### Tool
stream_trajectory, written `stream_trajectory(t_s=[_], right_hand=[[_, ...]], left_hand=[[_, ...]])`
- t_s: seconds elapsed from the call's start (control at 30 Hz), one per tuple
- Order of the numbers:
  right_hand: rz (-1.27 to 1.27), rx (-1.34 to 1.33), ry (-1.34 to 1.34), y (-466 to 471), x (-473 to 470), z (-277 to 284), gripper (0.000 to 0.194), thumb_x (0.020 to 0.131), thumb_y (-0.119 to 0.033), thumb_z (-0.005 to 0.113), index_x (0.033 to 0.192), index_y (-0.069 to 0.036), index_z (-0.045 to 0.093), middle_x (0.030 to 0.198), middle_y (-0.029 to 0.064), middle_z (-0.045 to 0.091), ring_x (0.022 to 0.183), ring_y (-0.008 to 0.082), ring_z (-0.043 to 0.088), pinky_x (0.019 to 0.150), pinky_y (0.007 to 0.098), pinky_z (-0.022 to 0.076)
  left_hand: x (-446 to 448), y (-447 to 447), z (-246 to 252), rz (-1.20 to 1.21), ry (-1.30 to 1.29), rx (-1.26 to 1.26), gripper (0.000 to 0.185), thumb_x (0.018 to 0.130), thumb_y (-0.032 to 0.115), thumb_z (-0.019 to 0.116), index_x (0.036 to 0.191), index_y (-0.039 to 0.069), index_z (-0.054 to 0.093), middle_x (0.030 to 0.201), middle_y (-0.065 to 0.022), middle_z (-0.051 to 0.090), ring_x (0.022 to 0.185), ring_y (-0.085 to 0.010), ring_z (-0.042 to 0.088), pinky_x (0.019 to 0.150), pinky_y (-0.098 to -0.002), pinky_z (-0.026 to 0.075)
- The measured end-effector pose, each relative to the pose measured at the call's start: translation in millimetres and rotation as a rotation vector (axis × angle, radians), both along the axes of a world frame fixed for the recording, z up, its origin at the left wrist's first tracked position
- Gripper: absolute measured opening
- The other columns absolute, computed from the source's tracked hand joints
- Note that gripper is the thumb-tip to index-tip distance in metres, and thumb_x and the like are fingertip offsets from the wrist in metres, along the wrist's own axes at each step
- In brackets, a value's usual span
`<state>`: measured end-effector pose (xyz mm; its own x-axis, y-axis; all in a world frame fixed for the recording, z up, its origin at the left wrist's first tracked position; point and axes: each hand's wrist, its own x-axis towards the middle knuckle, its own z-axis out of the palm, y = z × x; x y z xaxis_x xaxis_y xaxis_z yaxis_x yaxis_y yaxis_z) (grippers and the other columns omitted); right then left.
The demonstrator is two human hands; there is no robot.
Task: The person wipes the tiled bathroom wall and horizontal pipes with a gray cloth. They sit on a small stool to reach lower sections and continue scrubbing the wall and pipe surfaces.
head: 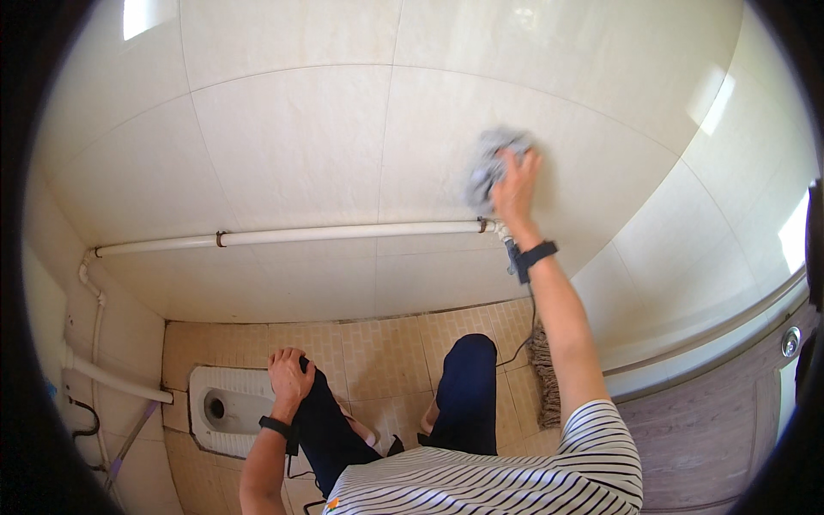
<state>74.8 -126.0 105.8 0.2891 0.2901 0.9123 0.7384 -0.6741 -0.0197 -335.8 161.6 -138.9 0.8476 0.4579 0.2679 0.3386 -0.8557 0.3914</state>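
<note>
My right hand (515, 187) presses a crumpled grey cloth (484, 183) against the cream wall tiles (309, 148). Both the cloth and the fingers are blurred. Just below the wrist, a tap (511, 257) sits at the right end of a white horizontal pipe (354, 231), partly hidden by the wrist strap. My left hand (290, 376) rests over my left knee, in dark trousers, with nothing held in it. Beside that hand, a white squat toilet (230, 409) is set into the floor.
A brown mop head (544, 380) lies on the tan floor tiles (380, 341) at right. Near the lower right is a wooden door (702, 438) with a round metal knob (790, 342). Along the left wall run a white pipe (122, 378) and a pole (129, 444). A cable hangs from my right wrist strap.
</note>
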Motion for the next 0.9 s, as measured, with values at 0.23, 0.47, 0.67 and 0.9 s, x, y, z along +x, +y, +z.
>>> stream_trajectory(t_s=[0.23, 0.47, 0.67, 0.9], right_hand=[[-0.142, 0.184, -0.274, 9, 24, 107, 0.05, 0.069, 0.002, 0.058, 0.118, -0.008, 0.059, 0.109, 0.0222, 0.046, 0.101, 0.0403, 0.043, 0.091, 0.0496, 0.0366], [-0.009, -0.163, -0.029, 47, -23, -61, 0.04, 0.069, 0.006, 0.058, 0.107, -0.005, 0.067, 0.109, 0.0245, 0.047, 0.106, 0.0422, 0.044, 0.094, 0.0514, 0.0404], [0.116, -0.211, -0.111, 35, -24, -42, 0.039, 0.071, 0.004, 0.057, 0.106, -0.006, 0.07, 0.115, 0.0236, 0.051, 0.107, 0.0413, 0.046, 0.091, 0.0509, 0.0421], [-0.01, 0.094, -0.332, 57, -8, 121, 0.05, 0.071, 0.006, 0.056, 0.119, -0.009, 0.062, 0.11, 0.0186, 0.047, 0.099, 0.0384, 0.044, 0.087, 0.0471, 0.0408]], left_hand=[[0, -1, -1, -0.001, -0.014, -0.009, 0.025, 0.074, 0.021, 0.074, 0.093, 0.005, 0.07, 0.098, -0.0134, 0.069, 0.1, -0.0325, 0.061, 0.095, -0.0455, 0.043], [3, -2, -2, -0.005, -0.005, -0.008, 0.024, 0.074, 0.021, 0.074, 0.093, 0.005, 0.071, 0.097, -0.0127, 0.069, 0.1, -0.032, 0.061, 0.095, -0.0442, 0.043], [0, 0, -1, 0.002, 0.008, 0.007, 0.024, 0.074, 0.021, 0.074, 0.092, 0.005, 0.07, 0.097, -0.0128, 0.069, 0.1, -0.0321, 0.061, 0.095, -0.0447, 0.043], [1, -1, -1, 0.003, 0.003, -0.002, 0.024, 0.074, 0.021, 0.074, 0.092, 0.006, 0.071, 0.097, -0.0129, 0.069, 0.099, -0.0322, 0.061, 0.094, -0.0447, 0.043]])
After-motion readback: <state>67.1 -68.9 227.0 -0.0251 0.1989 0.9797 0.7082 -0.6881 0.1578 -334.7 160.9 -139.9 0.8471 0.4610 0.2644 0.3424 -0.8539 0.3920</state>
